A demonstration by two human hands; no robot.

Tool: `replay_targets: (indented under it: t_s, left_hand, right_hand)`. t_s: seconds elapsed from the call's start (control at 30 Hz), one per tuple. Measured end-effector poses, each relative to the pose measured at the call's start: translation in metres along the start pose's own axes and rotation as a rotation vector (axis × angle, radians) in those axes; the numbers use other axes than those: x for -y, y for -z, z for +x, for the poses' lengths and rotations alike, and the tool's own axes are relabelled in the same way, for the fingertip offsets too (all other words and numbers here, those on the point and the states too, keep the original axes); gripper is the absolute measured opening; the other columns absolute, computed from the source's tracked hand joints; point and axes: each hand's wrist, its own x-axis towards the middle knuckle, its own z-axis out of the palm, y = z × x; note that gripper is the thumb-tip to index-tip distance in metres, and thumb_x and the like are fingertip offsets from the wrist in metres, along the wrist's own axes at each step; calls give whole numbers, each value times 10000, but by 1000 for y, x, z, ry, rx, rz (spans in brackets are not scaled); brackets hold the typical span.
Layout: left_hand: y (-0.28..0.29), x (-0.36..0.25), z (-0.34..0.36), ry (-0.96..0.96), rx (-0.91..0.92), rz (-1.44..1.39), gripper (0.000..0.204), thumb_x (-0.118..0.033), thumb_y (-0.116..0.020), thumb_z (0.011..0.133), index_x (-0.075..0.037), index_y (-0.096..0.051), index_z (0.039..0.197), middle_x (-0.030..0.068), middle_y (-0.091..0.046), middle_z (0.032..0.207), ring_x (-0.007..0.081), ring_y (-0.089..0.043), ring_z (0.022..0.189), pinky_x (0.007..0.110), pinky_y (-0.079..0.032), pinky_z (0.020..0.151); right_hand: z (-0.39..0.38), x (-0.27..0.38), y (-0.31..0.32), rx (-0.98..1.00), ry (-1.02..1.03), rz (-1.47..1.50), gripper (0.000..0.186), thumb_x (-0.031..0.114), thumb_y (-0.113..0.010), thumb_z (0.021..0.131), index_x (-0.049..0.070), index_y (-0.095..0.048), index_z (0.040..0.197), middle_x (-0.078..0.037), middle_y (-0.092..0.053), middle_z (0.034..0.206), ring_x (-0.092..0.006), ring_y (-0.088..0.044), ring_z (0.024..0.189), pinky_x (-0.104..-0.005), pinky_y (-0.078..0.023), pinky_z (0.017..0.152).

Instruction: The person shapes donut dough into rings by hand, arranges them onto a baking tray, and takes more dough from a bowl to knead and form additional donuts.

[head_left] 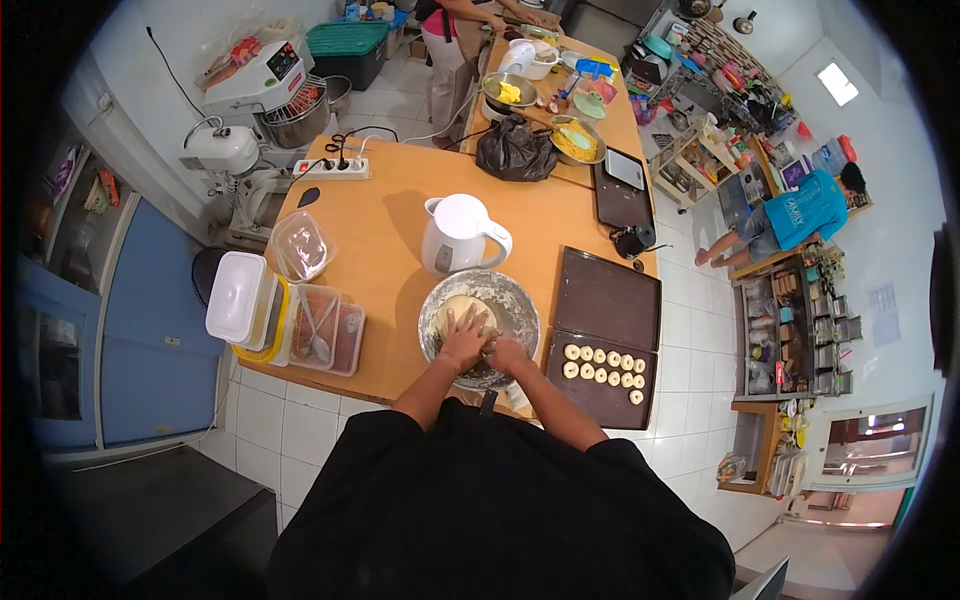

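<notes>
Tan surface in a tiled room carries our work. Pale dough lies in a metal bowl, directly under our left hand, its fingers spread flat on top, clasping nothing. Our right hand is bent at the bowl's right side; we cannot tell whether its fingers grasp dough. Just beyond our fingers stands a white kettle. Right of them, 13 small round pieces sit on a dark tray; left, plastic containers cluster.
</notes>
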Motion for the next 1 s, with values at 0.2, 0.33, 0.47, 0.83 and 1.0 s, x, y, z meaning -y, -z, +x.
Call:
replay_targets:
  t_s: [0.2,0.33,0.47,0.83,1.0]
  left_hand:
    - [-15,-2,2,25,-80,32,421,-265,-523,938,-328,-562,1352,67,-297,1588,360,-104,1509,775,-18,1090]
    - [-11,-8,2,73,-37,47,380,-295,-474,956,-311,-584,1320,46,-299,1591,336,-105,1512,771,-12,1094]
    - [-30,-7,5,60,-123,110,379,-326,-441,965,-286,-590,1311,37,-291,1596,326,-92,1514,768,6,1095]
    - [-11,-13,2,101,-45,6,407,-336,-548,914,-225,-557,1305,66,-233,1618,367,-13,1515,767,26,1093]
    - [-14,-11,6,110,-27,-34,413,-339,-590,893,-203,-561,1281,78,-229,1618,379,-9,1514,772,3,1091]
  right_hand:
    - [2,2,-7,-52,-110,51,329,236,-625,839,-12,-685,1045,-230,-678,1071,-373,-659,1020,-460,-506,932]
    - [-1,-4,-1,-94,-58,95,385,327,-638,821,-29,-711,948,-269,-685,981,-411,-666,954,-468,-531,865]
    - [-13,-7,13,-15,-5,108,372,301,-609,836,-16,-703,1006,-252,-679,1042,-397,-655,999,-474,-519,890]
    - [-83,-8,81,-180,-25,538,361,341,-611,816,16,-710,939,-207,-667,749,-334,-666,694,-430,-506,663]
    - [-78,-3,92,-288,-98,726,329,264,-655,824,-27,-702,969,-100,-647,670,-141,-631,608,-335,-495,575]
